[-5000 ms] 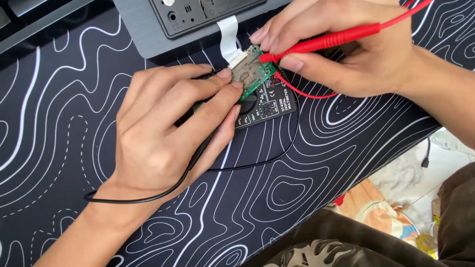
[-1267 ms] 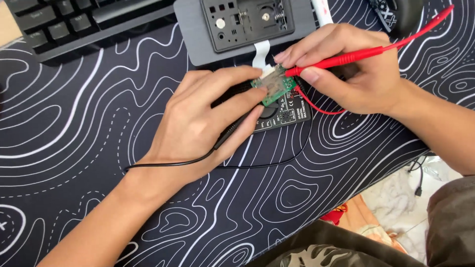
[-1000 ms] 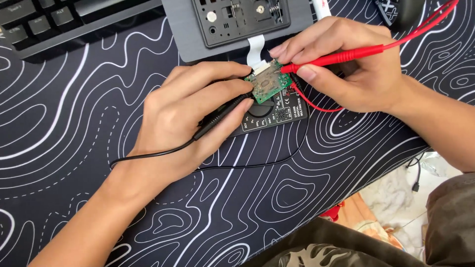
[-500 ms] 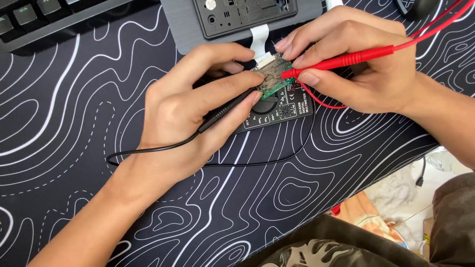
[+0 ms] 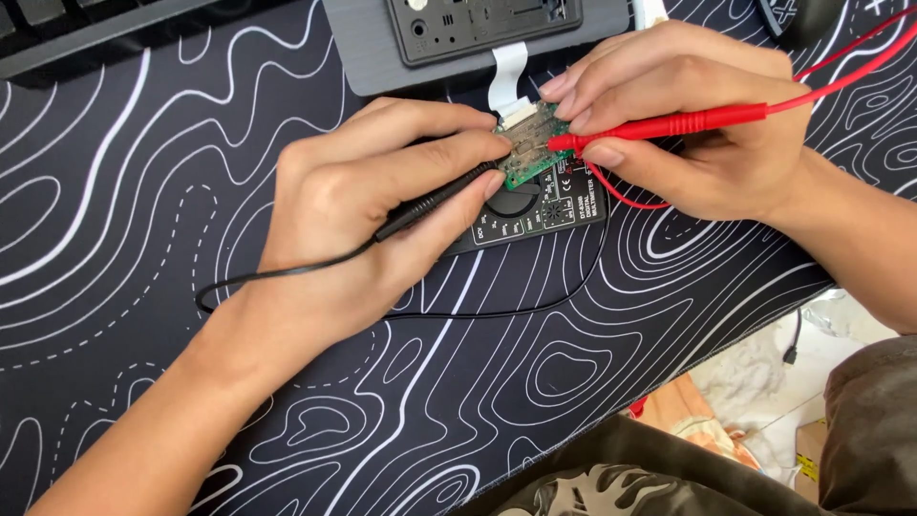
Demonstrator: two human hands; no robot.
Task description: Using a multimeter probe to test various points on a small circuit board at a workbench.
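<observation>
My left hand (image 5: 363,210) grips a black test probe (image 5: 435,199) whose tip rests on a small green circuit board (image 5: 530,145). My right hand (image 5: 688,124) holds a red test probe (image 5: 669,126) with its tip on the same board, and its fingers steady the board's upper edge. The board lies over a black multimeter (image 5: 544,210), partly hidden under both hands. A white ribbon cable (image 5: 504,75) runs from the board up to a grey device (image 5: 478,38).
Everything sits on a black desk mat with white contour lines (image 5: 191,191). The black lead loops left across the mat (image 5: 229,287). A dark keyboard edge (image 5: 76,19) shows at top left. Below right are the desk edge, my clothing and floor clutter (image 5: 764,382).
The view has drifted, so the hands and board sit lower in frame. Both probes stay on the green board; the grips are the same.
</observation>
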